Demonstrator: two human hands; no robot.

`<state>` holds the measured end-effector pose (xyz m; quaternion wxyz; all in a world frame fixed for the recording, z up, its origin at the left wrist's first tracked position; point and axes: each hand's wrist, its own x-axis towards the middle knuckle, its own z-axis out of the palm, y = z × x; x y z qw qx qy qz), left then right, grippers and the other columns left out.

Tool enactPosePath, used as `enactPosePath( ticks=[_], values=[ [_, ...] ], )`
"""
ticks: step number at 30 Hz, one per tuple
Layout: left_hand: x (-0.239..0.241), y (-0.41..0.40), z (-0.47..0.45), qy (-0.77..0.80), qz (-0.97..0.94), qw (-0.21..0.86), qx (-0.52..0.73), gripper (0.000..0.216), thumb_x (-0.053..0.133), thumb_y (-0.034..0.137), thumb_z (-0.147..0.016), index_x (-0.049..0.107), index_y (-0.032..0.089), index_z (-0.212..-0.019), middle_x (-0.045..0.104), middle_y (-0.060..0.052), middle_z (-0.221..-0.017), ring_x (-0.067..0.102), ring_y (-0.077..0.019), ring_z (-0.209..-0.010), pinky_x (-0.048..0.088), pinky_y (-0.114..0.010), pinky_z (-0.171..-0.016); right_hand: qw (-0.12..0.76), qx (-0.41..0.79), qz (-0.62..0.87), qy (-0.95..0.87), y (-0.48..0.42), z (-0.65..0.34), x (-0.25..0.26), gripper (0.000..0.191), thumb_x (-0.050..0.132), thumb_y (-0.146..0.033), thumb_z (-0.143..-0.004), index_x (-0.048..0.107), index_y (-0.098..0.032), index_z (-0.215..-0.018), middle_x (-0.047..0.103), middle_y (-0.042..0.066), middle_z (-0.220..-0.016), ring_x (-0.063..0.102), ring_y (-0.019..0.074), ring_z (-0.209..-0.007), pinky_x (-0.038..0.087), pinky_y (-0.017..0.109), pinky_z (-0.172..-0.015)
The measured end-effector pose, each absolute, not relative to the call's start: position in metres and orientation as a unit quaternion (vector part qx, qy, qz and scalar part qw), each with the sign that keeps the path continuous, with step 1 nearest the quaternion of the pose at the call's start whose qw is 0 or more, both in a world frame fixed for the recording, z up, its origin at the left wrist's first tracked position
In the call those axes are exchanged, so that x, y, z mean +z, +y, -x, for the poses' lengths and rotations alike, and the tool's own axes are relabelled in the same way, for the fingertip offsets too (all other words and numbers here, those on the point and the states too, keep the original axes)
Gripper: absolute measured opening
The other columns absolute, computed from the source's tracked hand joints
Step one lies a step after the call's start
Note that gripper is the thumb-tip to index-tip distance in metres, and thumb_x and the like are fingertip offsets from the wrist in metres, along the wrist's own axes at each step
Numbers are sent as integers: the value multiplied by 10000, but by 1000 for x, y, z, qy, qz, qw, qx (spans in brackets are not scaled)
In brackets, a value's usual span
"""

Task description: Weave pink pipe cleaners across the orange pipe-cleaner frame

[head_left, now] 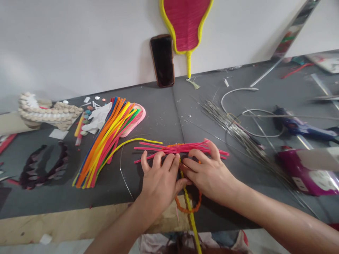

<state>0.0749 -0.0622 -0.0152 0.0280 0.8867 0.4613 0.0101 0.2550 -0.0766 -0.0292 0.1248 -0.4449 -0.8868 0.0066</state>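
Both my hands press down on a bundle of pink pipe cleaners (pixel 182 148) lying crosswise on the dark grey table (pixel 164 116). My left hand (pixel 159 180) has its fingers curled over the bundle's left half. My right hand (pixel 209 173) pinches the bundle at its middle. A yellow twisted stem (pixel 191 215) and an orange pipe-cleaner ring (pixel 188 208) come out from under my hands toward me. A single yellow pipe cleaner (pixel 132 143) curves off to the left.
A fan of many-coloured pipe cleaners (pixel 106 141) lies left of the hands. Thin metal wires (pixel 238 134), a blue glue gun (pixel 302 127) and a purple packet (pixel 304 173) are on the right. A phone (pixel 162 60) and a pink woven fan (pixel 186 24) lean on the wall.
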Motion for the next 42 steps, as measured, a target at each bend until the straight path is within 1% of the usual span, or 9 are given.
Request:
enactPosePath(
  ticks=[8,11,14,20,23,25,30,35,42],
  values=[
    [-13,-57,-71,444,-896,14,29,392,592,436,-873,642,218,-1195,690,-93,-1097,523,-319,-1122,237,-659,-1059,122,-9,446,-887,-76,-255,-31,170,575,-268,-911,736,-256,-965,682,28,-832,503,251,-998,53,626,-1110],
    [-13,-56,-68,437,-899,-6,22,425,574,454,-882,614,236,-1245,645,-105,-1249,490,-330,-1212,183,-680,-1091,115,-1,447,-887,-76,-254,-31,173,572,-257,-911,736,-268,-967,690,29,-860,495,259,-1025,39,633,-1105],
    [-17,-58,-67,415,-910,-8,-1,530,490,524,-907,527,231,-1347,506,-103,-1441,360,-339,-1365,83,-732,-1103,107,9,451,-886,-77,-253,-31,165,584,-255,-899,730,-261,-976,695,29,-871,491,257,-1026,17,627,-1111],
    [-26,-60,-68,421,-907,-2,-24,561,346,534,-956,471,206,-1393,442,-81,-1492,270,-307,-1435,8,-767,-1089,147,-7,458,-877,-72,-261,-25,183,548,-266,-919,730,-270,-942,700,8,-806,507,224,-970,45,585,-1109],
    [-27,-61,-69,422,-906,-8,-21,626,324,605,-937,466,209,-1400,432,-78,-1499,247,-320,-1444,-31,-769,-1085,177,-51,495,-849,-67,-266,-23,212,538,-268,-926,712,-259,-1047,721,21,-923,502,222,-984,101,565,-1101],
    [-28,-62,-68,422,-907,-6,-18,656,303,634,-927,464,211,-1402,421,-70,-1505,238,-322,-1448,-57,-764,-1085,167,-70,509,-841,-65,-266,-24,235,565,-301,-914,692,-253,-1106,715,32,-1037,490,239,-1020,107,574,-1098],
    [-30,-61,-68,425,-905,5,-5,663,294,643,-925,442,223,-1416,407,-60,-1513,265,-318,-1439,-64,-752,-1096,107,-41,511,-852,-63,-261,-32,321,567,-423,-913,663,-260,-1173,656,25,-1251,460,285,-1163,10,628,-1113],
    [-34,-62,-68,425,-905,18,1,704,267,648,-926,413,183,-1434,382,-107,-1522,315,-307,-1419,-76,-730,-1107,98,-16,523,-847,-66,-265,-35,362,488,-445,-955,643,-257,-1222,630,24,-1314,400,312,-1309,-52,660,-1112],
    [-32,-63,-67,434,-901,8,-15,777,249,686,-900,442,134,-1412,385,-175,-1506,354,-346,-1393,-100,-761,-1069,87,2,531,-843,-69,-267,-35,372,488,-456,-952,635,-274,-1242,621,27,-1325,366,341,-1366,-36,700,-1102]
  ],
)
